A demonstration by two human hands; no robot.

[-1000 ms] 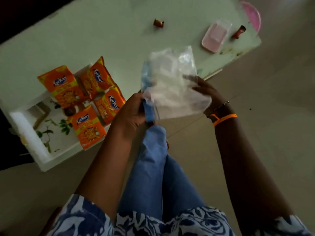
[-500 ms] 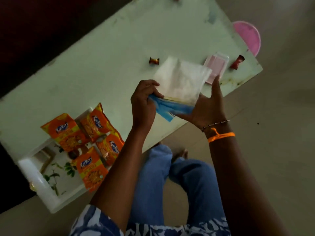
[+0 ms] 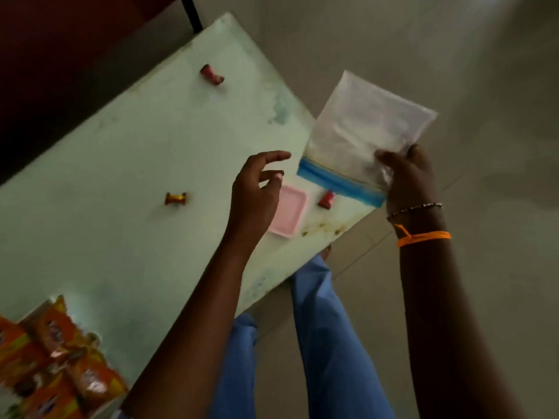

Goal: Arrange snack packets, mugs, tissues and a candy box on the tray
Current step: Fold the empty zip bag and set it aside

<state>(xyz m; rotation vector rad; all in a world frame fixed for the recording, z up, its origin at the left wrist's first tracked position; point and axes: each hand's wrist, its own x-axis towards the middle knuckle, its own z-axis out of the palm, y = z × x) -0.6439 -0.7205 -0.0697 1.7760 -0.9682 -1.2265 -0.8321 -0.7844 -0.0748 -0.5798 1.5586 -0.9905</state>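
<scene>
The right hand (image 3: 406,176) pinched a clear tissue packet (image 3: 367,131) with a blue strip, holding it out past the table (image 3: 121,176) corner. The left hand (image 3: 257,189) hovered empty, fingers loosely spread, just over the pink candy box (image 3: 292,211). A red candy (image 3: 326,199) lay between the two hands. Orange snack packets (image 3: 57,358) sat well back beside the left forearm.

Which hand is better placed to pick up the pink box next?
Left. The left hand hovers open right over the pink box; the right hand is holding the tissue bag.
</scene>
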